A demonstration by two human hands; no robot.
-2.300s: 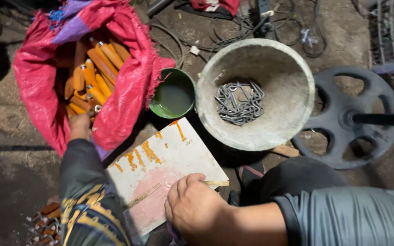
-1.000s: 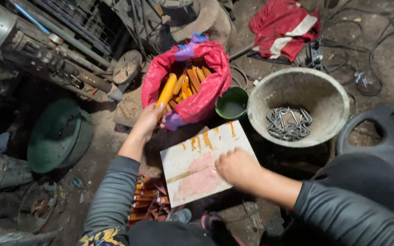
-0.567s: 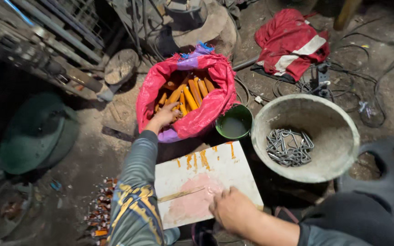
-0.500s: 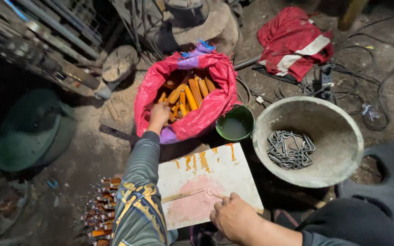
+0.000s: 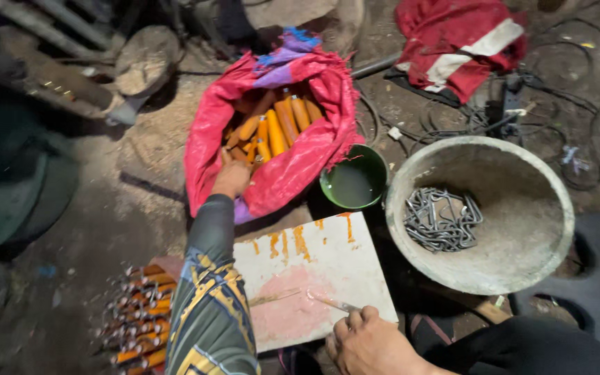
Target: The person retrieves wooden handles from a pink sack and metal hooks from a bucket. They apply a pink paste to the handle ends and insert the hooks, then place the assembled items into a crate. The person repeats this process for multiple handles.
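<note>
Now your left hand (image 5: 232,179) has pushed deeper into the pink sack (image 5: 272,132) than a moment ago, and your head has come closer. That hand sits right at the orange sticks (image 5: 276,128), so a stick looks ready to be picked. You cannot tell if its fingers are curled around one yet. Your right hand (image 5: 369,344) rests at the near edge of the white board (image 5: 314,278), pinching a thin brush (image 5: 331,302) that lies on the board. Past the board stands the green bowl (image 5: 353,182), just beside the sack. Right of the board sits the big grey basin (image 5: 480,215) with metal bits.
</note>
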